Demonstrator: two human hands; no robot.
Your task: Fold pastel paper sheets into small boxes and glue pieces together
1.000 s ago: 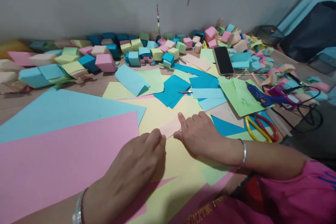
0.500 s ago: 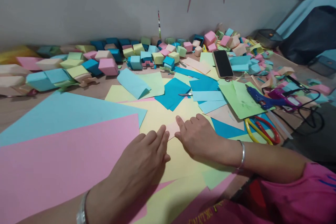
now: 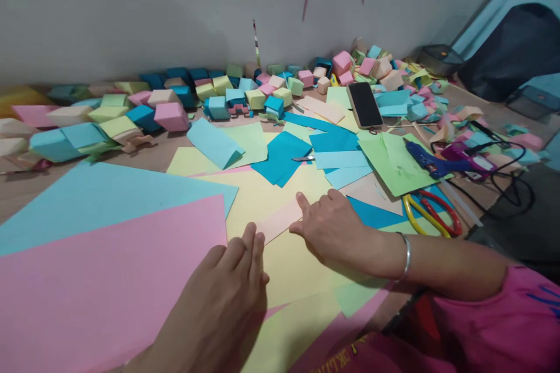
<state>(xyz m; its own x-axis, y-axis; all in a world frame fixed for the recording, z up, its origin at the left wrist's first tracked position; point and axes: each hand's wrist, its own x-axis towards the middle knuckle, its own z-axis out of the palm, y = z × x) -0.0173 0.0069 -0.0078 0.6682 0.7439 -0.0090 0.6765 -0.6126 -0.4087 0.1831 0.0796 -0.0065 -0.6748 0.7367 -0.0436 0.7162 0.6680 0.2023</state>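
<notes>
A narrow pale pink paper strip [image 3: 278,224] lies flat and slanted on a large pale yellow sheet [image 3: 289,268]. My left hand [image 3: 223,285] rests at its lower left end, fingers stretched out and the tips touching the paper. Over the strip's upper right end, my right hand [image 3: 335,224] holds it down, with thumb and index finger apart and the other fingers curled. That end is partly hidden under the hand. Large pink [image 3: 114,280] and light blue [image 3: 131,192] sheets lie to the left of the strip.
Scissors [image 3: 431,213] with yellow and red handles lie right of my right hand, near a blue glue gun [image 3: 426,157] with a black cord. Behind are a phone [image 3: 364,105], a blade tip [image 3: 303,158], paper pieces [image 3: 282,157] and several folded paper boxes [image 3: 171,116] along the wall.
My left hand has slid down and left along the strip, leaving more of it showing between the hands. My right hand stays at the other end. The view has shifted slightly.
</notes>
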